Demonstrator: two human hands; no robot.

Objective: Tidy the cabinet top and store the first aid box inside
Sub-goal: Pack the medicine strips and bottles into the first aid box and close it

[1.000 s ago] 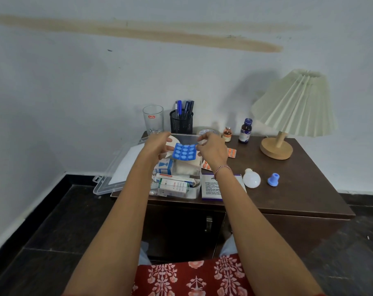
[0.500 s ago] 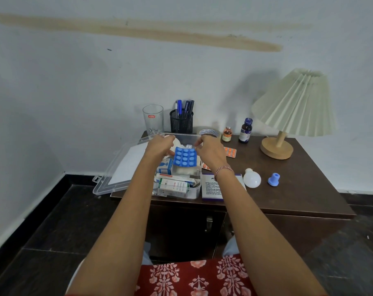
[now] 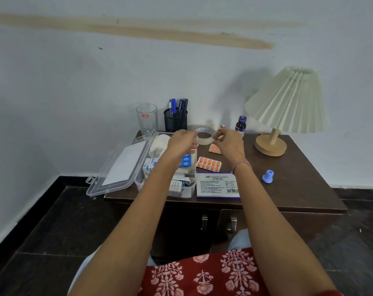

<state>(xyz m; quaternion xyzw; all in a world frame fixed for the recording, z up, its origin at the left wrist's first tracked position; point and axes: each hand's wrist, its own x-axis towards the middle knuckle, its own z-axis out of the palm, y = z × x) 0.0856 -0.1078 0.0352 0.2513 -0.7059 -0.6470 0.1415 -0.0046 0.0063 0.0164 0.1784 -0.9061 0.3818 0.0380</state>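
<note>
Clear plastic first aid box, lid open, at 9 o'clock on the brown desk. Blue blister pack lies inside. Left hand hovers above, fingers loose. Right hand pinching at tape roll, 12 o'clock; contact unclear.

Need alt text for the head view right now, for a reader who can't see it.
Both hands, left hand and right hand, reach over an open first aid box toward a tape roll on a dark cabinet top. Orange pill strips, a stamp pad box and a lamp lie to the right.
</note>
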